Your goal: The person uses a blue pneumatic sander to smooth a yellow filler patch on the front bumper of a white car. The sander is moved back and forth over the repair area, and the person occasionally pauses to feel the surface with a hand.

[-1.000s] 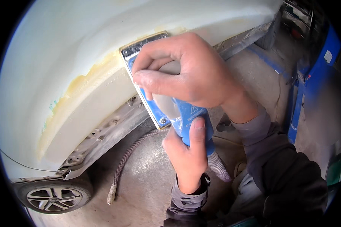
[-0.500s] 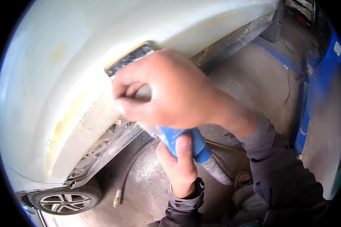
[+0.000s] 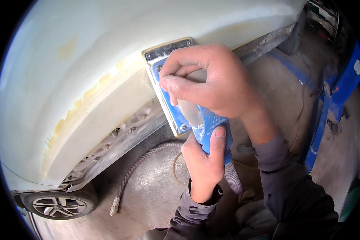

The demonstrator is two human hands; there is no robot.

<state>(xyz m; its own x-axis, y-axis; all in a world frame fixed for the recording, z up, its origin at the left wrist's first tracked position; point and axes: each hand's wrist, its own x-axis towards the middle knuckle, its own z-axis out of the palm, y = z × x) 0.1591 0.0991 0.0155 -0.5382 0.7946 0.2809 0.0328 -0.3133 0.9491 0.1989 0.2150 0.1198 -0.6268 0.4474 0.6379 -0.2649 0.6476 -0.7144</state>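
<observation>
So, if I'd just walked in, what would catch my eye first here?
Probably the blue sander near the middle, set against the pale car body, with the right grip over its top and the left grip around its lower end. After that, the yellowish band curving along the body to its left, and the spoked wheel at lower left.

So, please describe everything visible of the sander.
The sander has a blue, plastic-looking body with whitish smears, a grey top, and a long rectangular pad with corner screws. A ribbed grey hose leaves the handle, which points toward the person. The pad appears flat against the pale car panel, overhanging its lower edge. The right grip covers the top; the left grip holds the handle.
</observation>
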